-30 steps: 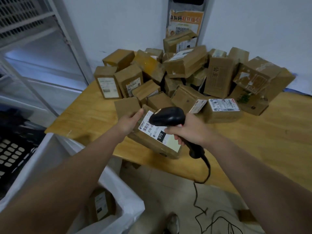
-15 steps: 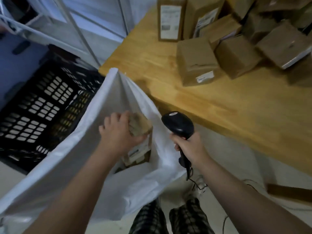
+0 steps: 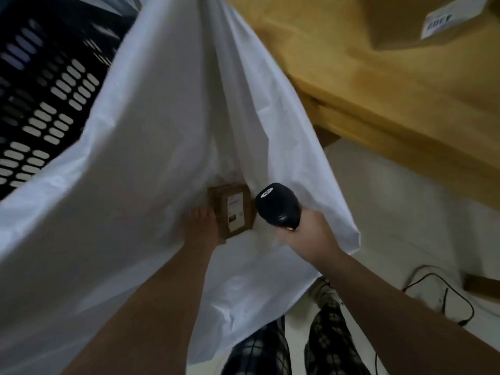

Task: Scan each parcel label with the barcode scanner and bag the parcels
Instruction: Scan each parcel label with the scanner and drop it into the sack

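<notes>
Inside the white bag (image 3: 167,109) there's loads of open room from 8 to 11 o'clock of the left hand (image 3: 200,228). Parcel (image 3: 230,209) sits tight at 1, scanner (image 3: 278,207) at 3, table edge (image 3: 392,109) further out at 2.

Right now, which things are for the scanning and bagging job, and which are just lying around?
For the job: barcode scanner in the right hand; white bag; parcel inside it, by the left hand; labelled parcel on the table.
Just lying about: black crate; wooden piece on the floor.
</notes>
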A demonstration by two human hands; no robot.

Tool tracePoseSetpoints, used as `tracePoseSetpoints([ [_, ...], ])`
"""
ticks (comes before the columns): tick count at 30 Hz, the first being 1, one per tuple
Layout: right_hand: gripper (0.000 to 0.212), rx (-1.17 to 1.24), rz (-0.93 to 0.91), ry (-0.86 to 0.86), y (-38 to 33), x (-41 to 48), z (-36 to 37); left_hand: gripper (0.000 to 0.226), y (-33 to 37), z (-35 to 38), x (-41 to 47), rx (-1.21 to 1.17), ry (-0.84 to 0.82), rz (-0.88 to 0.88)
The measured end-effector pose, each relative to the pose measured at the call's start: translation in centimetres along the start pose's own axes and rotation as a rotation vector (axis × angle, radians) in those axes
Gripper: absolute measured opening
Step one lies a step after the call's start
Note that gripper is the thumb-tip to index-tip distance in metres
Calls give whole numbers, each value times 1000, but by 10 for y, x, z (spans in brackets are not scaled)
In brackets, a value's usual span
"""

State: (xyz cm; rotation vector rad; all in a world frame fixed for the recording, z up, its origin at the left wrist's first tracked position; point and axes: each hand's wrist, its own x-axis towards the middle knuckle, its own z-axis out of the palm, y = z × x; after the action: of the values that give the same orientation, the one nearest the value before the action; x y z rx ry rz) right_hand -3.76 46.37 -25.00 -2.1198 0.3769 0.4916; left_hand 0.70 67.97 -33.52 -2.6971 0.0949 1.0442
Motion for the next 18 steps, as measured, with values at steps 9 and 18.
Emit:
tracePoseSetpoints([
  [9,34,27,-20,108,-29,-28,-29,43,7,-70,-45,-450,235,-54],
  [18,38,303,-57,403,-84,-74,-145,37,49,-213,-165,-910,681,288],
])
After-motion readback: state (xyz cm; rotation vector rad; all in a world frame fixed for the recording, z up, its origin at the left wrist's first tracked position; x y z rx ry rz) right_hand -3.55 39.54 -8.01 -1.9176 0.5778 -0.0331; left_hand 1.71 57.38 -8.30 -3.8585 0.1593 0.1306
